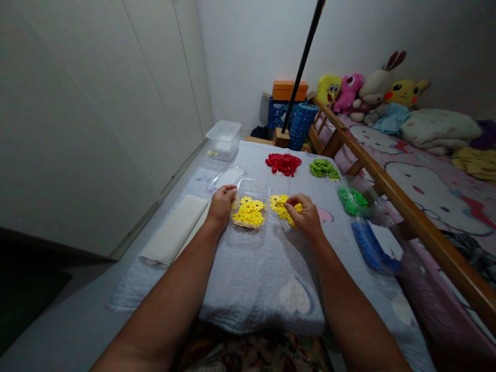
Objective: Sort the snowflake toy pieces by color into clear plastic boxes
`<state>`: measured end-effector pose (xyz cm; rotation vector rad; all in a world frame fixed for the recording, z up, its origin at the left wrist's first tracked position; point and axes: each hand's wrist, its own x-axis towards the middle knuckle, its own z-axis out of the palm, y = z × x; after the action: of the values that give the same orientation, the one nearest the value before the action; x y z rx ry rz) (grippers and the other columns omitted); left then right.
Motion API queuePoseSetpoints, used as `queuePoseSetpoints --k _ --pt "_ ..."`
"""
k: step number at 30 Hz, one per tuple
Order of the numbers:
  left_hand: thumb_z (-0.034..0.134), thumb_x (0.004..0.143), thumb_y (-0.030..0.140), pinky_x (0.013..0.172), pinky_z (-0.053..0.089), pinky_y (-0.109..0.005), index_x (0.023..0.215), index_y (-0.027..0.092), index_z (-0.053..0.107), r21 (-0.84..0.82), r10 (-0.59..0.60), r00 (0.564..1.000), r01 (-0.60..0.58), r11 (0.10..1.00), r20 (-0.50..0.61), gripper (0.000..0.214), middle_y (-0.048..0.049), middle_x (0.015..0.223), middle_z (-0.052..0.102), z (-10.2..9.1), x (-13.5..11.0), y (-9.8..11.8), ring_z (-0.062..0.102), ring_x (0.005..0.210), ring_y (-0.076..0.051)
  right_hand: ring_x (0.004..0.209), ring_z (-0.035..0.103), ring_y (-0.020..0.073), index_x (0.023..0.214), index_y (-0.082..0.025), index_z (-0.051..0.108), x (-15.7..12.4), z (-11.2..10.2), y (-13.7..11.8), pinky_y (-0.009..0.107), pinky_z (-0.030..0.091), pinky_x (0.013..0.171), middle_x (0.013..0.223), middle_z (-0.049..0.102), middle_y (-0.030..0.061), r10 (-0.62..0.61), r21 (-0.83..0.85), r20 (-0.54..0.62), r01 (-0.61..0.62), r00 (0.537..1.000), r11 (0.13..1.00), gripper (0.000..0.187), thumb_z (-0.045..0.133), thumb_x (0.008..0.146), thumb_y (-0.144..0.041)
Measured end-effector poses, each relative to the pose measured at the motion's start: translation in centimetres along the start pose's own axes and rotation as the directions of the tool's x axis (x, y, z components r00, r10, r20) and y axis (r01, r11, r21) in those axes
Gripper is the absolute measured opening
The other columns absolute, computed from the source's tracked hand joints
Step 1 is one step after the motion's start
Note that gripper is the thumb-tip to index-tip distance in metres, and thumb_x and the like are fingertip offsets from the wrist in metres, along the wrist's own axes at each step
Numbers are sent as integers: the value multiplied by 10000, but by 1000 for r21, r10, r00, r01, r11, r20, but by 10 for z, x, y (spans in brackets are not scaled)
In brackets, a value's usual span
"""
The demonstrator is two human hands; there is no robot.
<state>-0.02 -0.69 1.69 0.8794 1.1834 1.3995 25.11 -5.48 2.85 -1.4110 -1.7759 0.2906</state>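
Note:
A clear plastic tub (260, 187) sits on the pale blue cloth (251, 274) and holds several yellow flower-shaped pieces (248, 211). My left hand (221, 204) curls against the tub's left wall, gripping it. Just right of the tub lies a loose pile of the same yellow pieces (277, 202). My right hand (306, 214) rests on that pile, fingers pinched together on yellow pieces.
A red pile (283, 163) and a light green pile (324, 168) lie farther back. Clear tubs with dark green pieces (352, 200) and blue pieces (371, 248) stand at right by the wooden bed rail (403, 206). An empty lidded tub (223, 137) and a folded white cloth (175, 230) lie at left.

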Motion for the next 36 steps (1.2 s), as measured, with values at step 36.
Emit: queuePoseSetpoints --k 36 --pt "695 568 295 508 379 -236 947 162 655 0 -46 999 46 999 8 404 47 620 597 1 -2 1 502 528 -114 1152 497 316 988 -235 779 0 18 14 462 365 991 1182 669 105 73 -365 -45 -84 996 927 204 617 869 -266"
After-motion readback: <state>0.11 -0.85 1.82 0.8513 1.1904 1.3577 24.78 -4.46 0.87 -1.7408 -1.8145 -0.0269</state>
